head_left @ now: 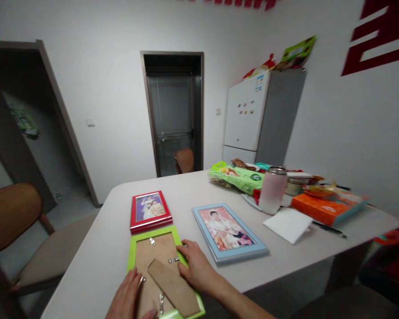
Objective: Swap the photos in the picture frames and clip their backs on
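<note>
The green photo frame [132, 262] lies face down on the table [189, 190], just below the red frame [150, 228]; the left hand [126, 296] rests on its back, fingers together beside a metal clip [142, 279]; the right hand [195, 266] — fingers a little apart — lies on the frame edge, touching the cardboard stand [173, 288].

White wall [335, 133] with red cutout shapes [379, 29] (blurred), a white refrigerator [244, 115], a dark doorway [173, 110], a wooden chair [11, 217].
</note>
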Available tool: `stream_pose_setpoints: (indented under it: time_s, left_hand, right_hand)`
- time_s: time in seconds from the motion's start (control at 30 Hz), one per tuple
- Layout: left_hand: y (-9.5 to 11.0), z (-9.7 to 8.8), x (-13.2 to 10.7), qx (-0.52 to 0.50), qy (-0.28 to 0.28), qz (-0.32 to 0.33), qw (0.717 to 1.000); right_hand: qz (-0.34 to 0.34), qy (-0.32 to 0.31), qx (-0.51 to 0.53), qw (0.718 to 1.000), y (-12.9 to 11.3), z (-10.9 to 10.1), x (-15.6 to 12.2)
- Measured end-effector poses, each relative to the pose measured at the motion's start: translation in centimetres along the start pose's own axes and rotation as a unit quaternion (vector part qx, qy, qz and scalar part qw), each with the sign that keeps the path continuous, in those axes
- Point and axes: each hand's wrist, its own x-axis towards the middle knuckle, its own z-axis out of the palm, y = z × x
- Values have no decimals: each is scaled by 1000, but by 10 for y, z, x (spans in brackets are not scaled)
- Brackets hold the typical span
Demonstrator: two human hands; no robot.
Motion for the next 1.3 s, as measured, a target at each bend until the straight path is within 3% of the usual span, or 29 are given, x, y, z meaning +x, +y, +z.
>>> stream_pose_setpoints:
  time_s: [0.17,0.27,0.47,0.6,0.73,0.87,0.97,1.13,1.3]
  left_hand:
    - [22,-14,-5,-49,-41,-119,991]
    - [30,-18,-3,-91,-58,-158,981]
    - [30,-26,-3,-160,-58,-177,969]
    - [32,-28,-3,-200,-48,-202,958]
    - [34,-26,-4,-224,-19,-228,947]
    - [33,-21,-5,-221,-17,-236,946]
    - [33,-20,-6,-215,-21,-235,948]
    - [34,-23,-7,-209,-24,-231,950]
    - [35,-24,-7,-210,-16,-233,949]
  right_hand:
    - [4,-67,-6,998,-1,-5,1]
    - [6,-77,-36,996,-4,-1,2]
    - [2,-25,-83,996,-6,14,15]
    - [-15,-26,-115,993,-9,15,18]
    - [-50,-9,-128,991,-35,23,13]
    - [-126,-79,-72,986,-71,44,16]
    - [-123,-93,-78,985,-84,59,22]
    - [-109,-56,-81,989,-84,68,26]
    - [-117,-55,-70,989,-73,62,36]
